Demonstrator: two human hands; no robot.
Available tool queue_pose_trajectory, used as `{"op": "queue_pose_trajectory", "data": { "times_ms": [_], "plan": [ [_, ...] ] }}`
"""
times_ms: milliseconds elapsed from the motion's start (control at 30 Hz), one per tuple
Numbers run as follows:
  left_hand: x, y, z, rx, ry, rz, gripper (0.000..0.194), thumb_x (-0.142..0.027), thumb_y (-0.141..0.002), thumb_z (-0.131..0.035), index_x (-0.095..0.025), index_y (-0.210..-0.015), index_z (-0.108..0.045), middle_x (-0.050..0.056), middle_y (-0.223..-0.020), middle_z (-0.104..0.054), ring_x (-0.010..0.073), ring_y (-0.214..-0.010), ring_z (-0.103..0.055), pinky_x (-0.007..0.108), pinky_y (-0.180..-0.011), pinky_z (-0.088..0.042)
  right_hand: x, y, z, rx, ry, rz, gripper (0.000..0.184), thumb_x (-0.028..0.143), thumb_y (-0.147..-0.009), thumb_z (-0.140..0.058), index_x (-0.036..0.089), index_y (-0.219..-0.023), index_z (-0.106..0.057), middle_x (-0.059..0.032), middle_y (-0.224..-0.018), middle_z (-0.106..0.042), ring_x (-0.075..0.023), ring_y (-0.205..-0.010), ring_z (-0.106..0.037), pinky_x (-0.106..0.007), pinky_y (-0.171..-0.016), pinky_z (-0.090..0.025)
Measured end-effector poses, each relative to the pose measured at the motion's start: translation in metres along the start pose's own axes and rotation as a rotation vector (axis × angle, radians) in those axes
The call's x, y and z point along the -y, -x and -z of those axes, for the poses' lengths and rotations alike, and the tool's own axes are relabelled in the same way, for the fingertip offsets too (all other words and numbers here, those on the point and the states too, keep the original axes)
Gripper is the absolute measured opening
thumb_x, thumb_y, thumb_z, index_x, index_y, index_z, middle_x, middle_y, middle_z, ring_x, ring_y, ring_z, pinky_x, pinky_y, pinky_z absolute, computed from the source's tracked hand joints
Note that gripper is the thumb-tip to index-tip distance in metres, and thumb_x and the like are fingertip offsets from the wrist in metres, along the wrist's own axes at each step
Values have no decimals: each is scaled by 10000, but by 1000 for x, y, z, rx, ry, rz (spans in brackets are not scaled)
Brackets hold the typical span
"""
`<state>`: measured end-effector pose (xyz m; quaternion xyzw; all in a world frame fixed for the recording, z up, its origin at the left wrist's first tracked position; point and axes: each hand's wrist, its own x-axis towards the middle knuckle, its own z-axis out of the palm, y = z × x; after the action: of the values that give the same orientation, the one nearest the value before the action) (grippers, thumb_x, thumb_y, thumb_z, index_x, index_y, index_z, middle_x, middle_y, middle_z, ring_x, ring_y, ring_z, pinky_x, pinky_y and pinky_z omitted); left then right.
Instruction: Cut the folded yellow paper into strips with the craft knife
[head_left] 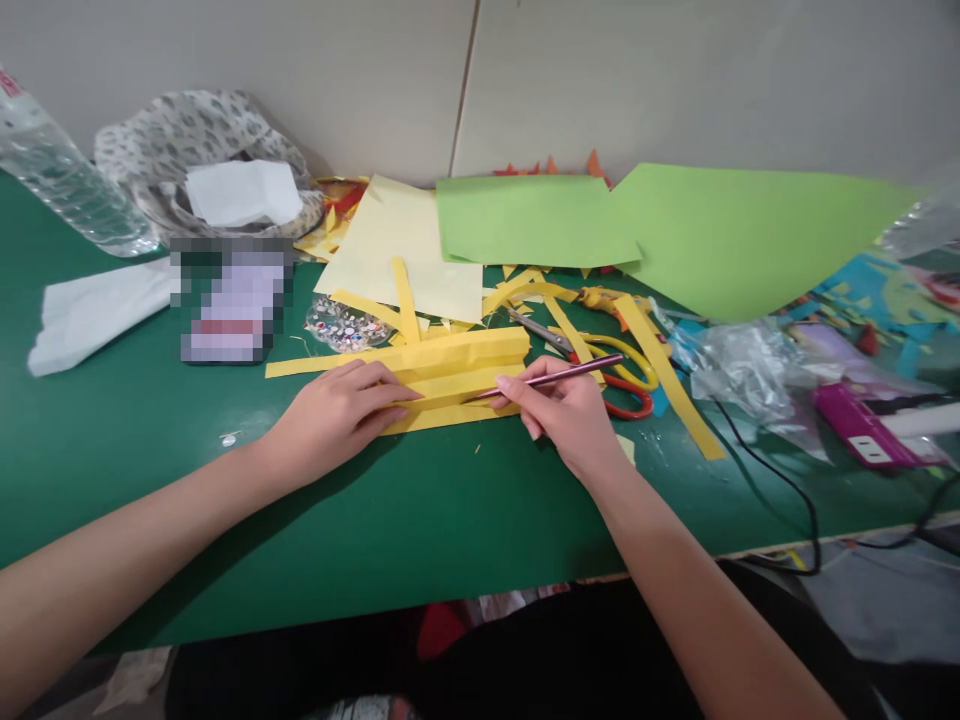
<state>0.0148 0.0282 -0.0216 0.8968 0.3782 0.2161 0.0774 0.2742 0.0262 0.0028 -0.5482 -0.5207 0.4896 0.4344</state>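
Observation:
A folded strip of yellow paper (472,385) lies on the green table in front of me, with raised creases along its length. My left hand (341,415) rests at its left part, the fingertips gripping the fold. In my right hand (566,405) is a slim metallic-pink pencil (574,368), held slanted with its tip against the paper's crease. The right fingers also touch the paper's right end. Just behind this hand lie scissors with red handles (630,400) and a pair with yellow handles (630,360), partly overlapping.
Yellow strips (671,385) and scraps lie around the paper. Behind are a cream sheet (405,240), green sheets (720,235) and a bag of small gems (349,325). A phone (236,305) and bottle (75,170) stand left; a magenta glue gun (862,425) with a black cord lies right.

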Motion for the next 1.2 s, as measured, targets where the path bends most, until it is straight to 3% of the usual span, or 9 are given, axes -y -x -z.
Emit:
{"op": "queue_pose_trajectory", "data": {
  "times_ms": [867, 1200],
  "plan": [
    [0, -1, 1, -6, 17, -1, 253, -276, -972, -444, -193, -1054, -668, 62, -986, -654, 189, -868, -604, 299, -723, -482, -2, -7, 50, -172, 79, 30, 299, 345, -643, -820, 171, -620, -579, -39, -591, -704, -45, -325, -412, -206, -328, -311],
    [1, 0, 0, 2, 6, 7, 261, -273, -975, -431, -200, -1066, -665, 61, -995, -650, 186, -864, -602, 294, -715, -478, -3, -9, 73, -257, 28, 91, 311, 286, -605, -847, 185, -569, -555, -15, -553, -695, -61, -320, -452, -249, -410, -470]
  ]
}}
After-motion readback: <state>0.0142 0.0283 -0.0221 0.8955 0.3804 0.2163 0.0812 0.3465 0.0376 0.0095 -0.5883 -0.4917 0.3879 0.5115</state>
